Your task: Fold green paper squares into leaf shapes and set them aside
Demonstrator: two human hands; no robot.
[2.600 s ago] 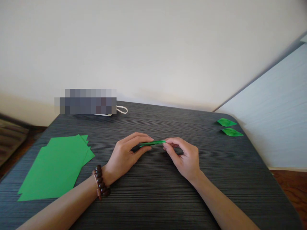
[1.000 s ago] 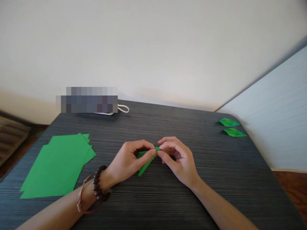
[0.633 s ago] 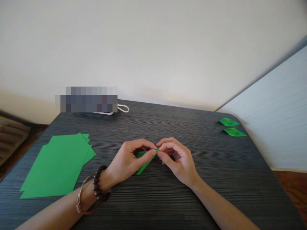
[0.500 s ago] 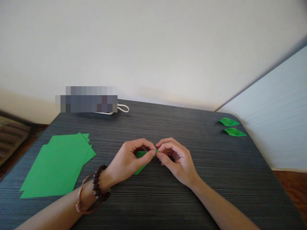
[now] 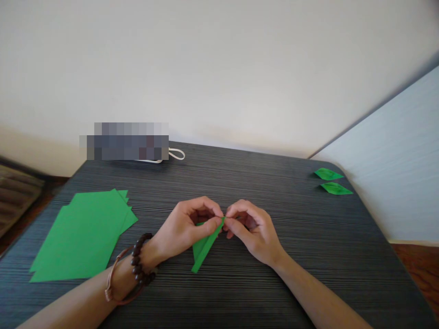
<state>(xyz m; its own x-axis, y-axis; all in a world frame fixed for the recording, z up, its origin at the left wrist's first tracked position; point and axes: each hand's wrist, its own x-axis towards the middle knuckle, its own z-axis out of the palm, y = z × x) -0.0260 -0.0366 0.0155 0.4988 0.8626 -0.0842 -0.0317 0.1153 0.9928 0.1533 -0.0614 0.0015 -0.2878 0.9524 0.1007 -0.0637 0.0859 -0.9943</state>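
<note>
A narrow folded piece of green paper (image 5: 202,249) hangs point-down over the middle of the dark striped table (image 5: 240,283). My left hand (image 5: 181,228), with a dark bead bracelet on the wrist, pinches its upper end between thumb and fingers. My right hand (image 5: 252,230) pinches the same upper tip from the right, so the fingertips of both hands meet there. The paper's lower tip reaches toward me, close to the tabletop.
A stack of flat green paper sheets (image 5: 82,235) lies at the table's left. Two small folded green pieces (image 5: 331,181) rest at the far right corner. A pixelated object with a white loop (image 5: 176,155) sits at the back edge. A wall rises behind the table.
The folded paper went from lying level between my hands to hanging down toward me. In the last half second more of it has swung out below my left hand.
</note>
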